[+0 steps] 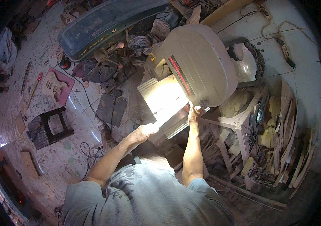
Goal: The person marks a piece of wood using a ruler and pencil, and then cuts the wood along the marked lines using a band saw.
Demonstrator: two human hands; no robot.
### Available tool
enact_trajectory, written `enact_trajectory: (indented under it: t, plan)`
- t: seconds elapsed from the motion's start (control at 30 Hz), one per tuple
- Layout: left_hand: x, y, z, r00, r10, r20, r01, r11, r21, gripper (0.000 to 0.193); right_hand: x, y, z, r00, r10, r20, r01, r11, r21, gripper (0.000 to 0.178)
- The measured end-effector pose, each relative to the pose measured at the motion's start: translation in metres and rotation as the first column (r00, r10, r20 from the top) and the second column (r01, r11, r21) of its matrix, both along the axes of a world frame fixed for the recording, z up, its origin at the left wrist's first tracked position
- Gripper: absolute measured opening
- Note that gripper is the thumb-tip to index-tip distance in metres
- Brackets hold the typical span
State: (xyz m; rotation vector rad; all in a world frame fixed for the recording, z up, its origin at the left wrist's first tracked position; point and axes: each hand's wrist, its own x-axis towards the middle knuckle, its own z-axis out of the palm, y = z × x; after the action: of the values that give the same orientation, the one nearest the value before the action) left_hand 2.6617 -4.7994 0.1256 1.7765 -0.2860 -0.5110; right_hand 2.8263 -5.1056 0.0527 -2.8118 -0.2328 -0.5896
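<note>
A pale flat board (172, 114), brightly lit, lies across the table of a big machine with a rounded beige housing (205, 56), which looks like a band saw. My left hand (148, 130) is closed on the board's near left end. At its right end, close under the housing and its black knob (203, 103), my right hand (195, 113) has its fingers bent against the board. Glare washes out the machine table (164, 92), and the housing hides the blade area.
A wooden rack (239, 122) with offcuts and upright boards (295, 150) stands to the right. On the left floor are a black step stool (51, 128), a guitar body (55, 87) on a pink sheet and trailing cables (89, 101). A blue-black machine cover (104, 28) lies beyond.
</note>
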Motion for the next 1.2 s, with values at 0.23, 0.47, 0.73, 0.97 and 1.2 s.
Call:
enact_trajectory:
  t: [0.23,0.47,0.73,0.97,1.2]
  plan:
    - [0.0,0.0,-0.004,0.999,-0.028,0.033,0.027,0.999,0.025,0.036,-0.003,-0.011,-0.023,0.998,0.057,0.004,-0.054,0.966,-0.252,0.03]
    - [-0.004,-0.005,-0.031,0.949,-0.077,0.307,0.053,0.995,0.087,0.026,-0.007,-0.009,-0.019,0.999,-0.024,-0.04,0.008,0.937,-0.35,0.028]
    - [-0.004,-0.007,-0.032,0.939,-0.066,0.338,0.028,0.993,0.116,0.029,-0.009,0.027,0.047,0.999,0.022,0.039,-0.028,0.987,0.161,0.028]
    - [-0.004,-0.007,-0.03,0.945,-0.041,0.324,0.019,0.997,0.073,0.035,-0.005,0.026,0.041,0.996,0.023,0.081,-0.045,0.958,0.282,0.032]
    - [-0.003,-0.007,-0.032,0.935,-0.069,0.347,0.043,0.996,0.081,0.031,-0.005,0.021,0.028,0.988,-0.012,0.155,-0.022,0.976,0.217,0.029]
